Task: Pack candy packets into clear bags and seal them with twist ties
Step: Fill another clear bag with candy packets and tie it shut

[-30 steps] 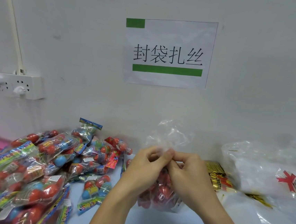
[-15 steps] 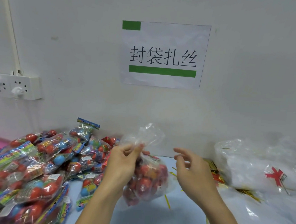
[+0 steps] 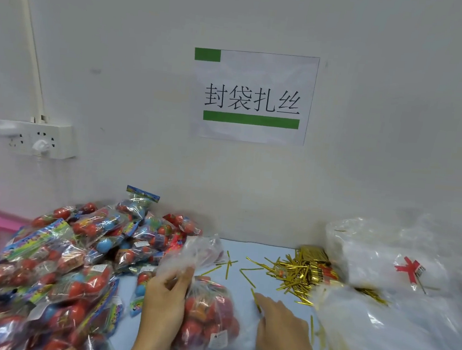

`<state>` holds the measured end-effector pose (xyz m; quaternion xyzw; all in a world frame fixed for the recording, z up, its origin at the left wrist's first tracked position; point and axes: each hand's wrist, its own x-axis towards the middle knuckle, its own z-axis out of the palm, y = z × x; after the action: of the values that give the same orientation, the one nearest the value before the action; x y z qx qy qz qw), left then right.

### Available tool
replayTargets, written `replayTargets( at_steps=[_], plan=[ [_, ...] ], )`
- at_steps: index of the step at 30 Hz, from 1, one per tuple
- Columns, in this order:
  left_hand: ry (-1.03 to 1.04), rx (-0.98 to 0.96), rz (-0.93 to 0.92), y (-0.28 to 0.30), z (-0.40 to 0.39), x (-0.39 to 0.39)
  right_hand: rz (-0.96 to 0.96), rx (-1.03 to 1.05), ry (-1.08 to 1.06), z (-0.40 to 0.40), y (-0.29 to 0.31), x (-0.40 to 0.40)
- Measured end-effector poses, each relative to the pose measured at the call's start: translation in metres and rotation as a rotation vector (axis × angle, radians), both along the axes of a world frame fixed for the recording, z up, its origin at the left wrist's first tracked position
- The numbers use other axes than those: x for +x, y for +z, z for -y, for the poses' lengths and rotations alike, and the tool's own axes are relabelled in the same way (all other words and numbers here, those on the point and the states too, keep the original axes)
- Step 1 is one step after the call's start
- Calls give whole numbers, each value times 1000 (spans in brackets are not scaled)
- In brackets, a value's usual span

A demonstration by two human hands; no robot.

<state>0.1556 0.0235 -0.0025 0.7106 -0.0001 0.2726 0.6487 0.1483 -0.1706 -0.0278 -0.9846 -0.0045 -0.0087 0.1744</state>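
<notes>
A clear bag filled with red candy packets (image 3: 207, 325) sits on the pale blue table (image 3: 248, 250) in front of me. My left hand (image 3: 165, 298) grips its gathered neck, and the loose bag top (image 3: 199, 252) sticks up above my fingers. My right hand (image 3: 280, 329) lies low on the table with its forefinger stretched out, the tip touching a gold twist tie (image 3: 256, 300). More gold twist ties (image 3: 291, 273) lie scattered to the right.
A big heap of colourful candy packets (image 3: 54, 265) fills the left side. Clear empty bags (image 3: 395, 331) and a white plastic bundle (image 3: 380, 257) crowd the right. A wall with a paper sign (image 3: 253, 96) and a power socket (image 3: 34, 139) stands close behind.
My left hand has lowered the filled bag onto the table, still gripping its neck. My right hand has let go and dropped to the table, reaching a twist tie.
</notes>
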Motion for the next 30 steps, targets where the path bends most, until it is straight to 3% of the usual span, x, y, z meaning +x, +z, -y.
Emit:
replayTargets(
  at_steps=[8, 12, 15, 19, 22, 25, 30],
  plan=[
    [-67, -5, 12, -6, 7, -8, 36, -147, 41, 5, -14, -1],
    [-75, 24, 26, -10, 8, -11, 55, -115, 73, 13, -17, -2],
    [-77, 42, 52, -11, 8, -13, 155, 113, 35, 19, -18, -6],
    [-76, 12, 62, -11, 9, -14, 367, 758, -72, 11, 3, -18],
    [-104, 22, 38, -9, 15, -17, 381, 1047, -32, -6, 17, -26],
    [-185, -56, -48, -11, 24, -20, 394, 1124, -41, -23, 20, -35],
    [-266, -75, -80, -7, 40, -32, 422, 1042, -67, -31, 21, -44]
  ],
)
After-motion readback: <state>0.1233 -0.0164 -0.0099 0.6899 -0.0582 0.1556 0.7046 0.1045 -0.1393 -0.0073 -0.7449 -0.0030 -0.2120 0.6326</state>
